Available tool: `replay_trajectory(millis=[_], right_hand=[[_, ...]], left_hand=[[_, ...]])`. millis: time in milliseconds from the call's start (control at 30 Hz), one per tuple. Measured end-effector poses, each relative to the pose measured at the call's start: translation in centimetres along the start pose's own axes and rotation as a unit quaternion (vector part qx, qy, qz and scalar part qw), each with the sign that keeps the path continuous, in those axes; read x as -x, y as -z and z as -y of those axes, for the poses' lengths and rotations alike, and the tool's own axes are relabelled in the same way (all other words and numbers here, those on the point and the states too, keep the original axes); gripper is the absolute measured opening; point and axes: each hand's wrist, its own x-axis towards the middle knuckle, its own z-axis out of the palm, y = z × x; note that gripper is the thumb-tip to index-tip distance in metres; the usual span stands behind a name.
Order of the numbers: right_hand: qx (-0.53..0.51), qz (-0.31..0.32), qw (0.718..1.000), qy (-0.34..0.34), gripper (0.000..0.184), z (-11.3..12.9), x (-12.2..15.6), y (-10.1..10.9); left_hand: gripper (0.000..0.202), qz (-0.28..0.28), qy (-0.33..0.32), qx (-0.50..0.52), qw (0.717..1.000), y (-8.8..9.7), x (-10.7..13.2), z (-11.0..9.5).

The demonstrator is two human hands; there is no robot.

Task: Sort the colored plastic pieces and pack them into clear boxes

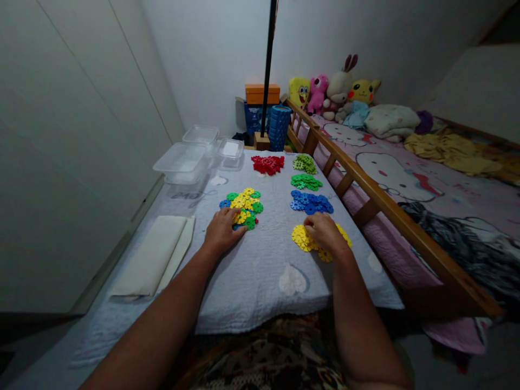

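Note:
My left hand [222, 232] rests at the near left edge of a mixed pile of notched plastic snowflake discs [245, 201], yellow, green and blue with a bit of red. Its thumb and fingers are apart, touching the pile. Over the yellow disc pile [301, 238] is my right hand [324, 232], its fingers curled together and pointing down; whatever they pinch is hidden. Beyond it lie a blue disc pile [312, 203], a green disc pile [306, 182] and a light green disc pile [304, 163]. The red disc pile [268, 164] sits at the far middle.
Clear plastic containers [182, 160] stand at the back left of the cloth-covered table [264, 281]. A folded cream cloth [150, 254] lies at the left. Along the right side runs a wooden bed rail [377, 208]. A black pole [268, 70] rises behind the table.

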Motion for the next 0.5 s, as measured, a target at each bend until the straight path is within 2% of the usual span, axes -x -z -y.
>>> replay_trajectory(millis=[100,267,367,500], right_hand=[[0.008,-0.005,1.0,0.018,0.022,1.8,-0.6,0.2],[-0.005,0.03,0.994,0.105,0.025,6.5,-2.2,-0.1],[-0.007,0.037,0.989,0.145,0.026,9.1,-3.2,-1.1],[-0.034,0.015,0.987,0.154,0.028,11.4,-4.0,-3.1]], left_hand=[[0.048,-0.005,0.002,0.001,1.0,-0.1,0.0,0.0],[0.05,-0.011,-0.007,0.005,1.0,-0.4,-0.1,0.3],[0.052,-0.013,-0.014,0.014,1.0,-0.5,-0.1,0.5],[0.054,-0.017,-0.022,0.033,0.999,-0.7,-0.3,0.7]])
